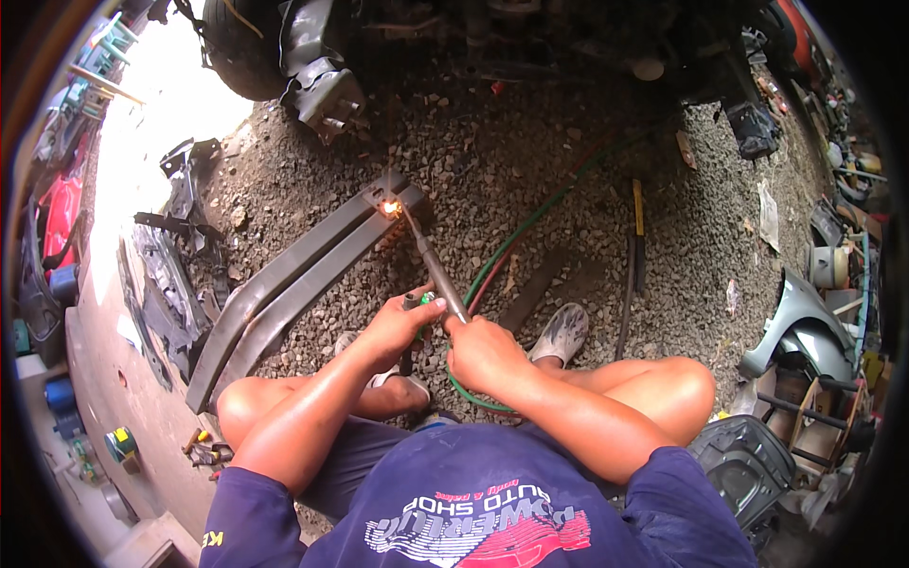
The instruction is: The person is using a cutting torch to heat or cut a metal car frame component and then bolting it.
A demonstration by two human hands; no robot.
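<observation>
Gravel (473,180) spreads beneath the work, with a vehicle's dark underside (530,47) along the far edge, a tyre (241,52) at far left, and a silvery body panel (800,327) at the right. Seated with knees apart, the person has the right hand (488,355) wrapped around the near end of a metal torch (437,270), its grip closed. From that grip the torch slants far and left, ending at a bright glow (390,206) on the far end of a bent grey metal beam (284,275). Well apart from both hands there, the beam runs near and left, toward the left knee. Just left of the torch, the left hand (402,327) has its fingers bent around a green piece (427,298), its thumb by the torch; how tightly that grip is closed I cannot tell. Green hose (521,230) curves across the gravel to the right.
</observation>
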